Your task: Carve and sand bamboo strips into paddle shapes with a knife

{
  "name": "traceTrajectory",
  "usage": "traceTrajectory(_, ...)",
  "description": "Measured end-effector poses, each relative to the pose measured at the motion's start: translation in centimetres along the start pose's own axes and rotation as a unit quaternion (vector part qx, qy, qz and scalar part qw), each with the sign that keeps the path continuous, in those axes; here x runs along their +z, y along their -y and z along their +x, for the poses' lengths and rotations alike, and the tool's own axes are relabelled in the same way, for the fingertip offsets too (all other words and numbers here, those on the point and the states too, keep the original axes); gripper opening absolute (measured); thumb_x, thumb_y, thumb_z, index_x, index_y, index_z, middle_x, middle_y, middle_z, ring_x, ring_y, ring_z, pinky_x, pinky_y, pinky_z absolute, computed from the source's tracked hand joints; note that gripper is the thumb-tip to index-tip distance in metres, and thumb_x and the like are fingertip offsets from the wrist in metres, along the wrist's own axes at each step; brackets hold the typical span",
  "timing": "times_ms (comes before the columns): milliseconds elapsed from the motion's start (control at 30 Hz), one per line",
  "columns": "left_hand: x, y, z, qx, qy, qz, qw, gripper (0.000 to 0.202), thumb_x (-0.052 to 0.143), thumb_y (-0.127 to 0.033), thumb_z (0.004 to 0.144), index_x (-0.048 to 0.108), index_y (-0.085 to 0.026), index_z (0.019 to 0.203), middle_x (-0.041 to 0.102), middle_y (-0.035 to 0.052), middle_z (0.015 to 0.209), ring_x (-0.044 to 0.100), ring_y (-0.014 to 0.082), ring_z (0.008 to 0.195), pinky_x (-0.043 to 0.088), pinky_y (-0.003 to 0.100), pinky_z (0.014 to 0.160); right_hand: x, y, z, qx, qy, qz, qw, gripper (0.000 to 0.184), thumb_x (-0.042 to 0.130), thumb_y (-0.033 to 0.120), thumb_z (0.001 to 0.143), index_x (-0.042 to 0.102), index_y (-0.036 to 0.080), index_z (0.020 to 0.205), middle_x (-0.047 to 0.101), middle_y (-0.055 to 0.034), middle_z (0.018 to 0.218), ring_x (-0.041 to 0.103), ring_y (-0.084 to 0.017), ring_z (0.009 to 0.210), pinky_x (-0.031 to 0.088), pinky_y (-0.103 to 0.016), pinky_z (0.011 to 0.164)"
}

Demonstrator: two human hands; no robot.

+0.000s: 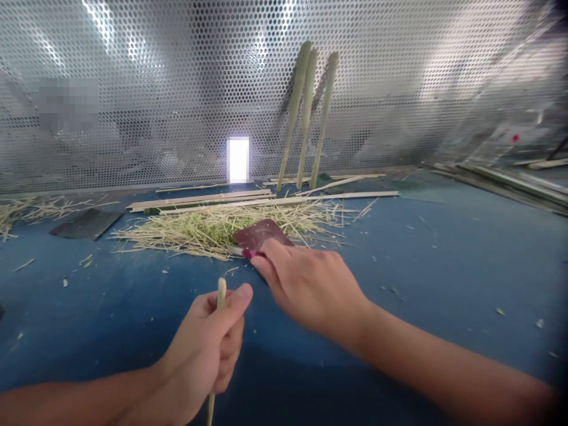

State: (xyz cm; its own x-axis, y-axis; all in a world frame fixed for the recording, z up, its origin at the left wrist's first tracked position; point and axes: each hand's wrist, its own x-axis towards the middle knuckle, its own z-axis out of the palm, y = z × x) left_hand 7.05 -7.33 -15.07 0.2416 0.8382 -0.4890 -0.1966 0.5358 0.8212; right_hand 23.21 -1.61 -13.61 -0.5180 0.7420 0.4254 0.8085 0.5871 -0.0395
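My left hand [206,346] is closed around a thin bamboo stick [220,302], which stands upright through my fist. My right hand [306,290] reaches forward with its fingers gripping a small tool with a red handle [248,254]. A short pale blade seems to stick out to the left, but my fingers partly hide the tool. Under its tip lies a dark red pad, perhaps leather or abrasive sheet [260,234]. That pad rests on the edge of a heap of pale bamboo shavings [213,231].
Several long bamboo strips [199,201] lie behind the heap, and several tapered bamboo pieces [306,112] lean on a perforated metal wall [177,77]. A dark sheet [86,223] and more shavings lie left on the blue work surface [421,266], which is scattered with chips.
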Motion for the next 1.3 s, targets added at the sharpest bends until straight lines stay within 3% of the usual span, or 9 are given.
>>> traceTrajectory(167, -0.3, 0.2, 0.2, -0.018, 0.014, -0.032, 0.999, 0.066, 0.080, -0.070, 0.053, 0.035, -0.025, 0.070, 0.025, -0.0163, 0.037, 0.012, 0.0023, 0.032, 0.010, 0.014, 0.030, -0.5, -0.8, 0.6, -0.039, 0.024, 0.131, 0.990, 0.049, 0.020, 0.042, 0.105, 0.046, 0.020, 0.071, 0.053, 0.0017, 0.058, 0.040, -0.010, 0.047, 0.018, -0.028, 0.051)
traceTrajectory(367, -0.3, 0.3, 0.4, -0.032, 0.067, -0.026, 0.997, 0.068, 0.079, -0.071, 0.055, 0.032, -0.024, 0.066, 0.024, -0.0158, 0.037, 0.013, 0.0014, 0.031, 0.011, 0.014, 0.030, -0.2, -0.5, 0.2, -0.093, 0.098, 0.195, 0.971, 0.047, 0.025, 0.044, 0.104, 0.042, 0.020, 0.068, 0.050, 0.0024, 0.056, 0.041, -0.010, 0.049, 0.017, -0.028, 0.051)
traceTrajectory(667, 0.3, -0.2, 0.3, -0.037, 0.017, 0.000, 0.999, 0.071, 0.072, -0.080, 0.051, 0.033, -0.024, 0.067, 0.025, -0.0157, 0.039, 0.014, 0.0012, 0.031, 0.011, 0.014, 0.030, -0.9, -0.8, 0.5, -0.105, 0.139, 0.099, 0.980, 0.044, 0.025, 0.042, 0.103, 0.045, 0.021, 0.071, 0.055, 0.0002, 0.058, 0.037, -0.011, 0.045, 0.014, -0.030, 0.050)
traceTrajectory(833, 0.8, -0.2, 0.5, -0.014, -0.031, 0.022, 0.999, 0.074, 0.066, -0.086, 0.048, 0.030, -0.024, 0.063, 0.022, -0.0149, 0.037, 0.014, 0.0014, 0.030, 0.008, 0.016, 0.029, -1.1, -0.4, 0.5, -0.098, 0.148, 0.027, 0.984, 0.038, 0.032, 0.039, 0.102, 0.048, 0.021, 0.072, 0.060, -0.0003, 0.057, 0.042, -0.013, 0.044, 0.012, -0.030, 0.049)
traceTrajectory(967, 0.7, 0.1, 0.6, 0.018, -0.044, 0.033, 0.998, 0.073, 0.065, -0.087, 0.049, 0.033, -0.023, 0.062, 0.026, -0.0144, 0.038, 0.016, 0.0008, 0.031, 0.011, 0.015, 0.030, -0.8, -0.1, 0.3, -0.087, 0.125, -0.020, 0.988, 0.036, 0.034, 0.040, 0.101, 0.050, 0.021, 0.075, 0.065, -0.0008, 0.059, 0.047, -0.015, 0.043, 0.010, -0.030, 0.048)
traceTrajectory(1300, 0.3, 0.3, 0.9, 0.029, -0.028, 0.024, 0.999, 0.070, 0.066, -0.086, 0.051, 0.039, -0.023, 0.062, 0.028, -0.0134, 0.036, 0.017, 0.0016, 0.029, 0.013, 0.015, 0.028, -0.3, 0.2, -0.4, -0.087, 0.041, -0.074, 0.993, 0.040, 0.032, 0.042, 0.102, 0.053, 0.020, 0.076, 0.065, -0.0021, 0.057, 0.053, -0.018, 0.042, 0.009, -0.031, 0.046)
